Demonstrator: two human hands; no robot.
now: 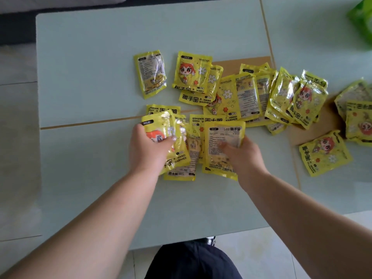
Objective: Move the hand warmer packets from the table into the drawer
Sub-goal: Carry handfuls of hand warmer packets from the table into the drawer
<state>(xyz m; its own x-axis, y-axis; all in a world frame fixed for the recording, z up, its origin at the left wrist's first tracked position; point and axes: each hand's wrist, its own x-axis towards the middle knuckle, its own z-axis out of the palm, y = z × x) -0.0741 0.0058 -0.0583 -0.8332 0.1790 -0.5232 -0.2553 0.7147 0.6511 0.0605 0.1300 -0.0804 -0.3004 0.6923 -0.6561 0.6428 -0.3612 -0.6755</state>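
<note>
Several yellow hand warmer packets lie spread over the pale green table (pixel 90 77). My left hand (pixel 147 150) grips a packet with a cartoon figure (pixel 161 127) at the middle of the table, thumb on its face. My right hand (pixel 243 156) holds another packet, printed side up (pixel 223 137), with the thumb pressed on it. Between and under them lie more packets (pixel 185 158). A single packet (pixel 151 73) lies apart at the upper left, and a heap of packets (pixel 281 97) spreads to the right. No drawer is in view.
A brown cardboard sheet (pixel 322 125) lies under the right-hand packets. A green bag (pixel 362 21) shows at the top right corner. The table's near edge runs just in front of my dark trousers (pixel 191 262). Tiled floor (pixel 18 158) lies to the left.
</note>
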